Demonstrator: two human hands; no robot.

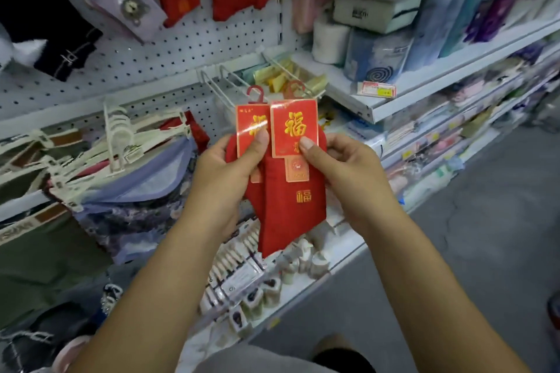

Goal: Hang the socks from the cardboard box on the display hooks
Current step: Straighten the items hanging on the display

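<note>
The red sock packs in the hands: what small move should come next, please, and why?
Probably lift the sock packs to the empty-looking wire hooks above: left hand and right hand pinch the cards, and the red hangers point up, free.

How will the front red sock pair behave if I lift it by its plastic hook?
Probably floppy below: the red sock pair hangs limp under its card. The glossy card looks stiffer and maybe slippery, since it shines. It seems light; the right hand holds it by pinching the card, so it may swing from the hook.
</note>
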